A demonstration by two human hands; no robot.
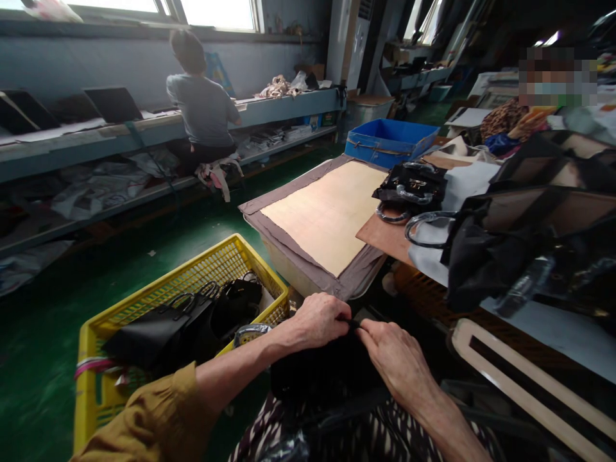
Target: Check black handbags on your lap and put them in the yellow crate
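A black bag (pixel 312 375) lies on my lap at the bottom centre. My left hand (pixel 317 319) is closed and pinches the bag's top edge. My right hand (pixel 394 356) is closed too and grips the same edge right beside it, fingertips nearly touching the left hand. Most of the bag is dark and hard to make out.
A yellow plastic crate (pixel 144 301) holding black handbags stands on the green floor to my left. Ahead is a board with a brown-edged tan panel (pixel 322 212) and a blue bin (pixel 389 138). Black bags (pixel 520 237) pile on the right table. A person (pixel 202 109) sits at the far bench.
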